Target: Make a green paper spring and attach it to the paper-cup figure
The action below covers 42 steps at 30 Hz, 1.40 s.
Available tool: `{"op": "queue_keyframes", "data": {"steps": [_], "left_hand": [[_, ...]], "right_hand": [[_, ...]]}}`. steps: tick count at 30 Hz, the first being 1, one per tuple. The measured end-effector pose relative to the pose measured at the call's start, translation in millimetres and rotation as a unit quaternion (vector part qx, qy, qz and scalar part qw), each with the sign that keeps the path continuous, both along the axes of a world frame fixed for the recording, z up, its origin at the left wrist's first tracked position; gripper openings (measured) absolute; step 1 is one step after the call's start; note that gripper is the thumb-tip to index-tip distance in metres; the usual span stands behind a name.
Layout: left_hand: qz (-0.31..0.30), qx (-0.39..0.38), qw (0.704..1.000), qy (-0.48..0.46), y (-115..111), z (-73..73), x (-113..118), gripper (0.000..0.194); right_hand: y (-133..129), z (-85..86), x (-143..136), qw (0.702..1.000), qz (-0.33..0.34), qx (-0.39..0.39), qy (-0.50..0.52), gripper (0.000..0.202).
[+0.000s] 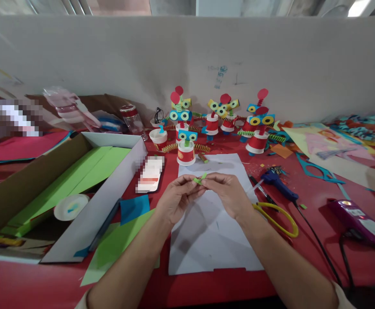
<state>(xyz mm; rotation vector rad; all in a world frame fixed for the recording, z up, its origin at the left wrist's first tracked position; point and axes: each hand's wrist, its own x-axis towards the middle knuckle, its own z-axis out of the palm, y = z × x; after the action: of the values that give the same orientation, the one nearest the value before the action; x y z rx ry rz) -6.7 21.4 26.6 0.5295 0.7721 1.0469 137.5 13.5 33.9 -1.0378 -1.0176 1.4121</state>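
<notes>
Between my fingertips is a small folded green paper strip (199, 180), gripped from both sides above a white sheet (217, 240). My left hand (179, 195) pinches its left end, fingers closed. On the other end, my right hand (229, 193) pinches with thumb and forefinger. Just beyond my hands stands a paper-cup figure (186, 153) with blue-and-yellow eyes and springy folded paper arms. Several more such figures, such as a red cup one (257, 143), line the back of the table.
Left lies an open box (110, 180) with green paper (87, 169) inside. A phone (150, 174) and blue paper square (135, 208) are beside it. Right are a blue glue gun (279, 185), yellow-handled scissors (292, 221), and a purple device (361, 221) with a cable.
</notes>
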Motion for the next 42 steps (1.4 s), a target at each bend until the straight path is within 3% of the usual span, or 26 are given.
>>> {"op": "queue_keyframes", "data": {"steps": [13, 22, 28, 31, 35, 42], "left_hand": [[-0.102, 0.046, 0.994, 0.02, 8, -2.8, -12, 0.02], [-0.062, 0.058, 0.996, 0.038, 7, -2.8, -8, 0.025], [0.034, 0.066, 0.997, 0.037, 6, -0.9, -4, 0.029], [0.07, 0.072, 0.994, 0.032, 4, -2.3, 0, 0.029], [0.07, 0.083, 0.994, 0.027, 1, -4.4, 3, 0.025], [0.053, 0.075, 0.996, 0.019, 0, -1.8, 3, 0.027]], "right_hand": [[-1, 9.8, 11, 0.995, 0.049, 0.001, -0.087, 0.012], [-1, 8.9, 8, 0.996, 0.049, 0.027, -0.072, 0.011], [-4, 2.6, 0, 0.999, 0.009, 0.03, -0.01, 0.023], [-5, -3.9, -4, 0.998, -0.031, 0.048, -0.034, 0.021], [-4, -9.2, -6, 0.993, -0.064, 0.066, -0.069, 0.011], [-4, -6.8, -5, 0.995, -0.068, 0.047, -0.054, 0.011]]}}
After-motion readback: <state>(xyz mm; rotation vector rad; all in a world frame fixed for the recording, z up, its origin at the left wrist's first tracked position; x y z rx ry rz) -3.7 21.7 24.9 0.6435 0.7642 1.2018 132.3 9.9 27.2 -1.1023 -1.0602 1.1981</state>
